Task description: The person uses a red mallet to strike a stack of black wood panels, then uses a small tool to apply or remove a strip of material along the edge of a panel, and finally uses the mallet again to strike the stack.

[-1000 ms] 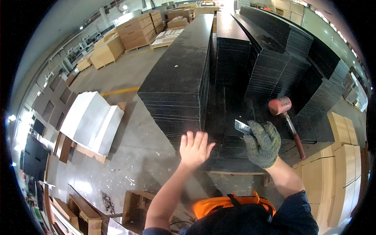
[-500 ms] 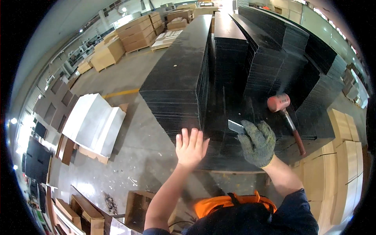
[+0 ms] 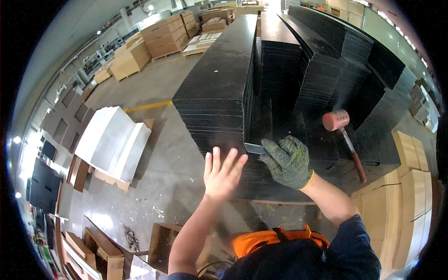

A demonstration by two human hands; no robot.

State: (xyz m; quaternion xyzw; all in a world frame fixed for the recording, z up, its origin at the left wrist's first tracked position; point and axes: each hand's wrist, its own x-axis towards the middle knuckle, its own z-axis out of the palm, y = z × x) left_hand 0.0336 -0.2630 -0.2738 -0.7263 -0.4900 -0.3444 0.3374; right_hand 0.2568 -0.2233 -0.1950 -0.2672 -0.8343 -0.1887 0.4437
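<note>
My bare left hand (image 3: 222,172) is open, fingers spread and tips against or close to the near end of a tall stack of black panels (image 3: 210,77). My right hand (image 3: 287,161), in a dark knitted glove, is closed around a flat grey metal blade (image 3: 255,148); its handle, if any, is hidden. The blade points left, its tip at the stack's near right edge. To the right of the glove, a mallet with a reddish head (image 3: 335,120) and brown grip lies on lower black panels.
More black panel stacks (image 3: 322,70) rise beyond and to the right. Brown cartons (image 3: 413,198) stand at the near right. White sheets (image 3: 111,142) are piled on the left, above grey floor (image 3: 182,186). An open carton (image 3: 163,245) sits at the lower left.
My gloved right hand has moved left with the blade, bringing it to the stack's edge. My left hand has shifted slightly down and left, fingers wider apart. The view has shifted slightly.
</note>
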